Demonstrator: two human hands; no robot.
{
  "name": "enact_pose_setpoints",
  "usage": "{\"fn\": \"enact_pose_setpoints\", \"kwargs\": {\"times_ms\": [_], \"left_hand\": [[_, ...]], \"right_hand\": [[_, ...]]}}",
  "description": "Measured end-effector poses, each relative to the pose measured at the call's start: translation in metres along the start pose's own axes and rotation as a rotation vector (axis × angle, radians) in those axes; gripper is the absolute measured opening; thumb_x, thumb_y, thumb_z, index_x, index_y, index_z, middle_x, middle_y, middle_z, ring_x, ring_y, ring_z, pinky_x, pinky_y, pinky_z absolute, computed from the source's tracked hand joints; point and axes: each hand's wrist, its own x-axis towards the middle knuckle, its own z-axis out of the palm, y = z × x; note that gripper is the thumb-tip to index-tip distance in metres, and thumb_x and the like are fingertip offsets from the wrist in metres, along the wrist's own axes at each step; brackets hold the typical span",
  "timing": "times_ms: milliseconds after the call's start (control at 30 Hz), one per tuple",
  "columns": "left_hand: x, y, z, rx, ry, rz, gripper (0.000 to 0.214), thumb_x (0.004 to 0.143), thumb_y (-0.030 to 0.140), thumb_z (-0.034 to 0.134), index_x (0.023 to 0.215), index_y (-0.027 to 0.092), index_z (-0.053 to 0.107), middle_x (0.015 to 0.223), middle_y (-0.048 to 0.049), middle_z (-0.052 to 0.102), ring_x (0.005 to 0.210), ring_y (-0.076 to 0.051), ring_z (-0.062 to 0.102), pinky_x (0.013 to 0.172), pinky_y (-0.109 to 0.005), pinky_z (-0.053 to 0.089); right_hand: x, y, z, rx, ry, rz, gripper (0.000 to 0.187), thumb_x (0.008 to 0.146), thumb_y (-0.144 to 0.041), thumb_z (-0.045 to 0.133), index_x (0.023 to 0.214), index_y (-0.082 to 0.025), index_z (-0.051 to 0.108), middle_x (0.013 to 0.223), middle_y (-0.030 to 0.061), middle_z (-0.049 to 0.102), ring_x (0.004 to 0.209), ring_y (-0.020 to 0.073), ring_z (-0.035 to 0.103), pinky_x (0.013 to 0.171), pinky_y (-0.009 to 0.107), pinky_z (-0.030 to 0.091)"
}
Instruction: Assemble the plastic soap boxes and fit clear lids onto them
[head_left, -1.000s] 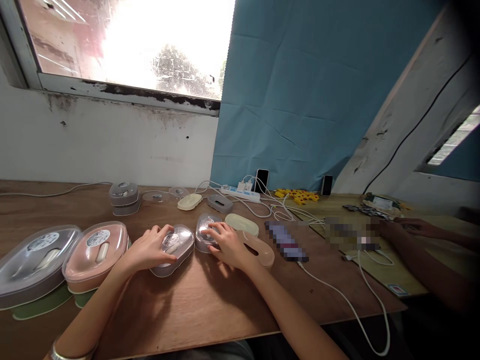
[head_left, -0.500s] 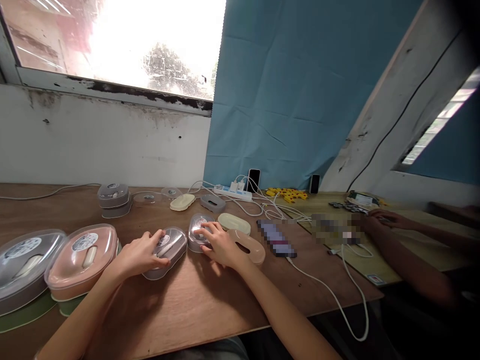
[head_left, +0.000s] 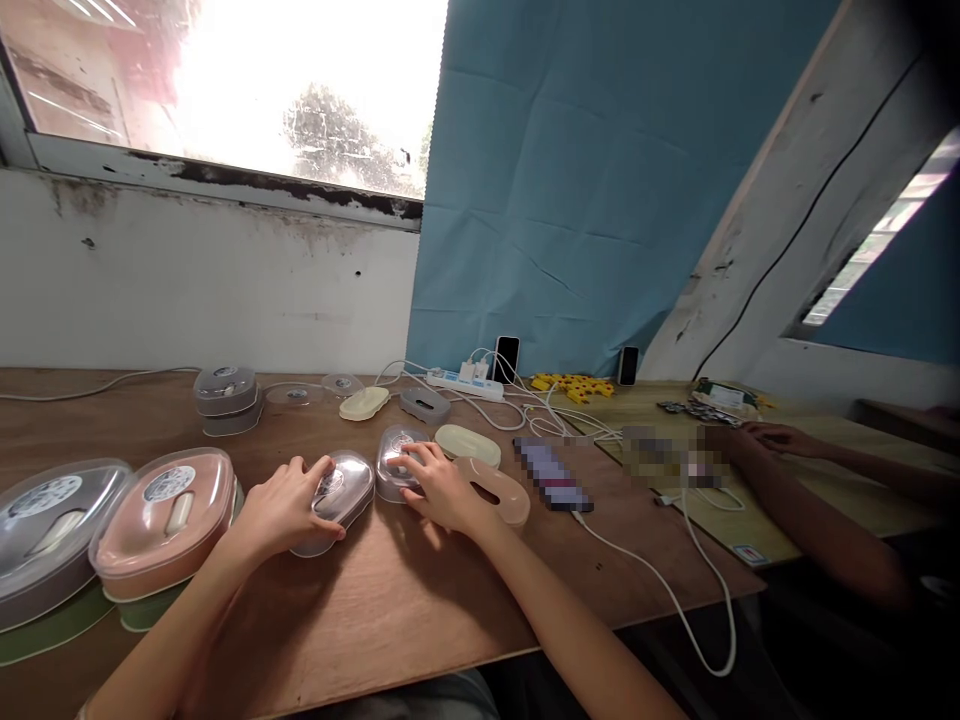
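My left hand (head_left: 296, 503) grips a grey soap box (head_left: 350, 487) with a clear lid, fingers over its far side and thumb along the near side. That box looks slightly tilted. To its right, my right hand (head_left: 441, 485) has its fingers and thumb across the clear lid of a second grey soap box (head_left: 391, 462), which sits on the wooden table (head_left: 360, 620). Just beyond and under my right wrist lie a peach slotted insert (head_left: 504, 492) and a cream oval tray (head_left: 469, 446).
Stacked soap boxes in peach (head_left: 169, 520) and grey (head_left: 45, 540) stand at left, another grey stack (head_left: 227, 400) behind. A phone (head_left: 551, 472) on a white cable lies right of my hands. Beyond are a power strip (head_left: 465, 384) and a co-worker's arm (head_left: 814, 510).
My left hand has shifted slightly right and turned over its soap box, covering more of the lid and tilting the box a little. My right hand has hardly moved.
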Motion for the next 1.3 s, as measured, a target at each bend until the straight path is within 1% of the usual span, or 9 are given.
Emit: {"fn": "enact_pose_setpoints", "kwargs": {"times_ms": [133,233,433,567,700,900,1033,1133,1300], "left_hand": [[0.009,-0.001,0.012,0.023,0.06,-0.062,0.073,0.074,0.054,0.051,0.138,0.022,0.037,0.127,-0.0192,0.049,0.117,-0.035,0.049,0.081,-0.043,0.046],[0.015,-0.002,0.025,0.214,0.217,-0.14,0.062,0.087,0.038,0.041,0.143,0.015,0.029,0.144,-0.0256,0.031,0.131,-0.041,0.034,0.097,-0.05,0.036],[0.021,-0.003,0.033,0.324,0.47,-0.082,0.06,0.088,0.039,0.04,0.137,0.005,0.039,0.143,-0.0238,0.037,0.133,-0.043,0.028,0.105,-0.053,0.027],[0.019,0.003,0.032,0.199,0.39,0.156,0.048,0.086,0.033,0.04,0.128,0.011,0.052,0.136,-0.0157,0.049,0.128,-0.034,0.04,0.106,-0.048,0.03],[0.008,0.015,0.026,0.074,0.284,0.272,0.045,0.086,0.029,0.037,0.125,0.012,0.051,0.124,-0.0135,0.059,0.114,-0.027,0.052,0.1,-0.043,0.037],[0.003,0.019,0.018,0.009,0.14,0.261,0.034,0.086,0.029,0.036,0.111,0.02,0.058,0.11,-0.0099,0.064,0.102,-0.026,0.056,0.087,-0.041,0.041],[0.004,0.019,0.024,-0.023,0.11,0.335,0.036,0.085,0.03,0.037,0.113,0.019,0.057,0.112,-0.0106,0.063,0.103,-0.026,0.055,0.087,-0.042,0.04],[0.001,0.02,0.03,-0.07,0.105,0.486,0.048,0.082,0.029,0.044,0.13,0.028,0.046,0.131,-0.0088,0.053,0.118,-0.028,0.046,0.097,-0.047,0.034],[-0.002,0.022,0.033,-0.103,-0.013,0.602,0.058,0.074,0.044,0.059,0.13,0.038,0.045,0.15,-0.0083,0.03,0.136,-0.035,0.026,0.105,-0.06,0.018]], "right_hand": [[0.001,-0.003,0.007,-0.007,0.07,0.143,0.042,0.08,-0.015,0.059,0.12,-0.028,0.055,0.134,0.0116,0.037,0.125,0.0307,0.034,0.096,0.046,0.04],[0.002,-0.004,0.015,0.054,0.127,0.317,0.046,0.082,-0.013,0.054,0.126,-0.025,0.049,0.13,0.0148,0.037,0.11,0.0277,0.051,0.09,0.044,0.045],[0.002,-0.003,0.018,0.429,-0.085,-0.033,0.07,0.079,-0.005,0.047,0.142,-0.018,0.021,0.135,0.0113,0.045,0.12,0.0191,0.048,0.097,0.032,0.041],[0.004,-0.005,0.007,0.209,-0.115,-0.092,0.053,0.078,-0.003,0.045,0.128,-0.021,0.046,0.129,0.0076,0.052,0.11,0.0192,0.053,0.092,0.034,0.042],[-0.001,0.001,-0.015,-0.091,-0.062,0.131,0.033,0.084,-0.015,0.048,0.116,-0.02,0.056,0.118,0.0109,0.057,0.113,0.0267,0.049,0.095,0.046,0.036],[-0.014,0.021,-0.038,-0.024,-0.386,0.671,0.095,0.065,-0.047,0.074,0.14,-0.014,0.028,0.145,0.0287,0.023,0.126,0.0463,0.035,0.093,0.06,0.032],[-0.01,0.026,-0.035,0.195,-0.164,0.538,0.076,0.085,-0.053,0.047,0.143,-0.011,0.021,0.143,0.0248,0.032,0.129,0.0333,0.039,0.098,0.045,0.035],[-0.006,0.033,-0.031,0.107,0.025,0.538,0.051,0.093,-0.034,0.037,0.138,-0.01,0.032,0.138,0.0194,0.043,0.126,0.025,0.043,0.1,0.038,0.035],[-0.01,0.045,-0.028,-0.025,-0.091,0.552,0.033,0.078,-0.01,0.053,0.11,-0.012,0.063,0.114,0.0178,0.063,0.109,0.0291,0.055,0.089,0.038,0.04]]}}
